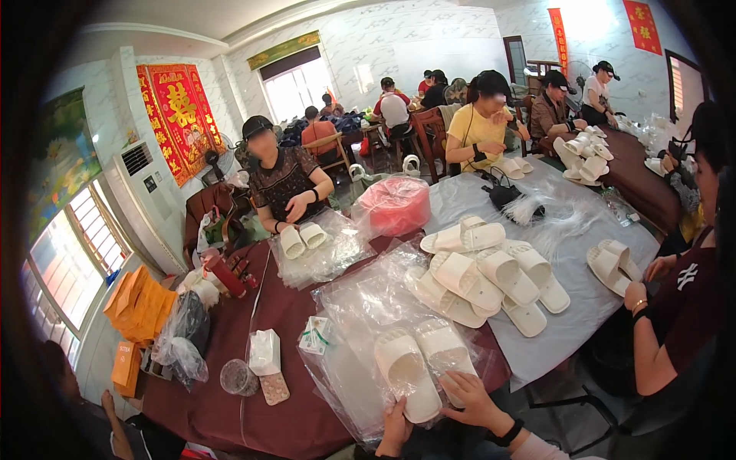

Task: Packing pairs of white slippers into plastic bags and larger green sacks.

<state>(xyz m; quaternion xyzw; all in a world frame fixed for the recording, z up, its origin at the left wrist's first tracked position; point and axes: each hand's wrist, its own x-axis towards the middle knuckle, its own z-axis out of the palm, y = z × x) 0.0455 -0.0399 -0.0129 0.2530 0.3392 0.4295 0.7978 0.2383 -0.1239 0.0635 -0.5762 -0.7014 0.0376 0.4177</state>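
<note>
In front of me a pair of white slippers lies side by side on clear plastic bags, toes pointing away. My left hand (pixel 396 426) is closed at the heel of the left slipper (pixel 406 374), thumb along its edge; its other fingers are partly hidden. Over the heel of the right slipper (pixel 446 346) my right hand (pixel 474 402) bends its fingers, with the thumb near the gap between the two. Clear film (pixel 349 360) spreads under and around the pair; whether they are inside a bag I cannot tell. Just beyond lies a pile of white slippers (pixel 502 280).
A person across the table handles white slippers (pixel 303 239) on plastic; another at right holds a pair (pixel 613 264). Nearby are a red plastic-wrapped roll (pixel 393 203), a tissue pack (pixel 265 351), a clear round tub (pixel 239 377), a red thermos (pixel 222 274) and orange boxes (pixel 138 307).
</note>
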